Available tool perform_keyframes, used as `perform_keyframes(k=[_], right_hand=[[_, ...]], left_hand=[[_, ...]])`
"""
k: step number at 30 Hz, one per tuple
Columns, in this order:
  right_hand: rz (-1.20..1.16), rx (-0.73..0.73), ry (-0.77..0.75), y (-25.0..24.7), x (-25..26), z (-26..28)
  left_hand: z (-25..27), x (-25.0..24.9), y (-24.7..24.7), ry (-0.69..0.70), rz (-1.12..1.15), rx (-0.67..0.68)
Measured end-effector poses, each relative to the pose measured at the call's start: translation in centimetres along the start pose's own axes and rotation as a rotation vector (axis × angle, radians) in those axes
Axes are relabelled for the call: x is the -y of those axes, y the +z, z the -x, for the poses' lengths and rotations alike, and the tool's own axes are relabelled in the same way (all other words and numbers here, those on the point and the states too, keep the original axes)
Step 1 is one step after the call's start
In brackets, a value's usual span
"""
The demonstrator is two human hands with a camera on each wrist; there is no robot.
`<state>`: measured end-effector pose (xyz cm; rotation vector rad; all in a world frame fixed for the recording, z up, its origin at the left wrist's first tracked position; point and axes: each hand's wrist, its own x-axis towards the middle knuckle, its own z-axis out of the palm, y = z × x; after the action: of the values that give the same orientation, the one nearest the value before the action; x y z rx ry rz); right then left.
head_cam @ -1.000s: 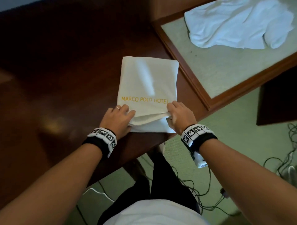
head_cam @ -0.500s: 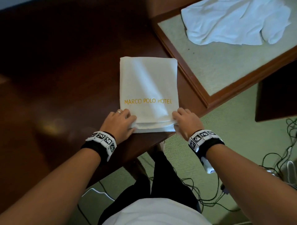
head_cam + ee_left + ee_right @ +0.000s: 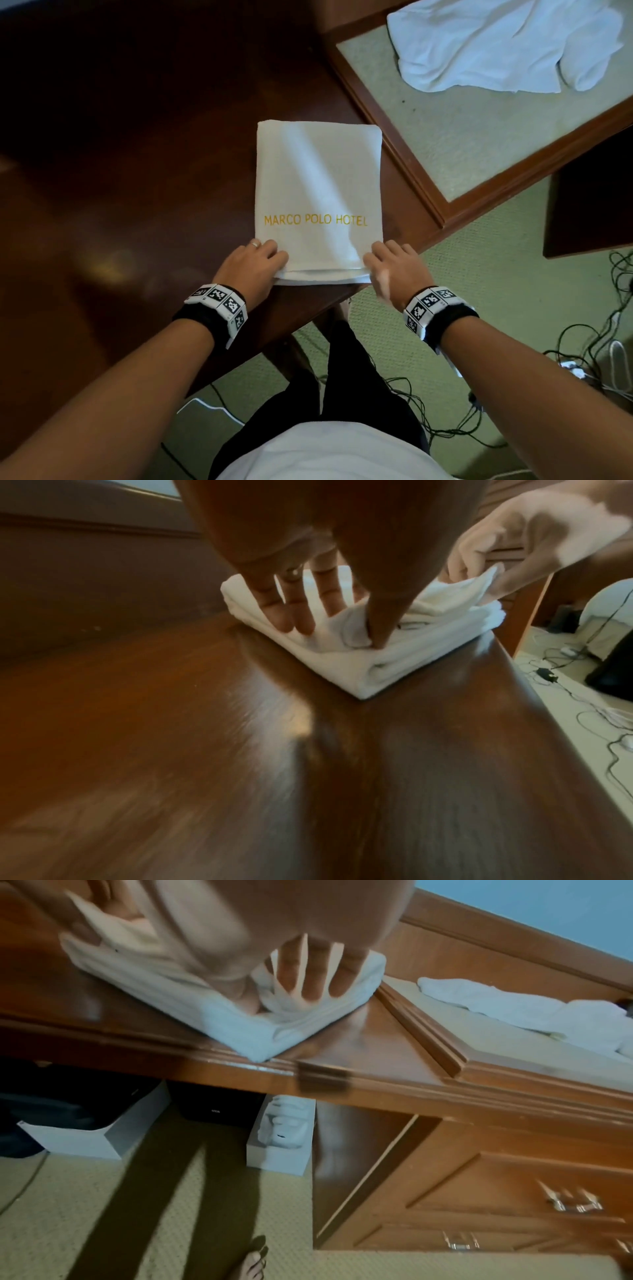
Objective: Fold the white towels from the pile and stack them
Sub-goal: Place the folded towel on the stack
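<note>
Right at the near edge of the dark wooden desk (image 3: 130, 178) lies the folded towel (image 3: 318, 178), its near right corner reaching the moulded lip in the right wrist view. Open wood stretches to the left and far side; to the right a raised wooden frame (image 3: 404, 164) borders a pale green inset panel (image 3: 486, 137), where the unfolded towel pile (image 3: 496, 41) lies well apart. Green carpet (image 3: 513, 274) with loose black cables (image 3: 589, 349) shows below the desk. The folded towel is a neat white rectangle of several layers, with "MARCO POLO HOTEL" in gold along its near end. The left hand (image 3: 251, 265) pinches its near left corner, thumb tucked between layers, fingers spread on top. The right hand (image 3: 394, 270) pinches the near right corner likewise.
</note>
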<state>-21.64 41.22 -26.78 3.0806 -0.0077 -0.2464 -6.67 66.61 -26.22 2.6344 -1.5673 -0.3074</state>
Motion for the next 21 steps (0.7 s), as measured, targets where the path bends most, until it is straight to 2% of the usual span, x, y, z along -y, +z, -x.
perform_keyframes(k=[3, 7, 9, 11, 13, 15, 18, 21], right_hand=[[0.0, -0.002, 0.026, 0.5, 0.1, 0.7], [-0.053, 0.132, 0.005, 0.0, 0.1, 1.6], [-0.212, 0.034, 0.073, -0.6, -0.3, 1.0], [-0.396, -0.133, 0.193, -0.9, -0.7, -0.7], [-0.426, -0.265, 0.249, -1.1, -0.3, -3.2], [-0.364, -0.284, 0.243, -1.2, 1.0, -5.5], [-0.277, -0.053, 0.242, 0.6, 1.8, -6.1], [-0.309, 0.065, 0.319, 3.1, 0.5, -3.9]], left_hand=[[0.4, -0.7, 0.4, 0.056, -0.024, -0.045], [2.0, -0.9, 1.7, 0.146, 0.038, 0.091], [1.6, -0.6, 0.8, 0.131, 0.114, 0.02], [0.2, -0.1, -0.3, 0.053, 0.153, -0.153], [-1.8, 0.3, -0.9, -0.025, 0.12, -0.265], [-3.6, 0.3, -0.5, -0.093, 0.062, -0.189], [-3.9, -0.3, 2.2, -0.164, 0.035, 0.037], [-1.8, -0.4, 4.1, -0.149, 0.044, 0.091]])
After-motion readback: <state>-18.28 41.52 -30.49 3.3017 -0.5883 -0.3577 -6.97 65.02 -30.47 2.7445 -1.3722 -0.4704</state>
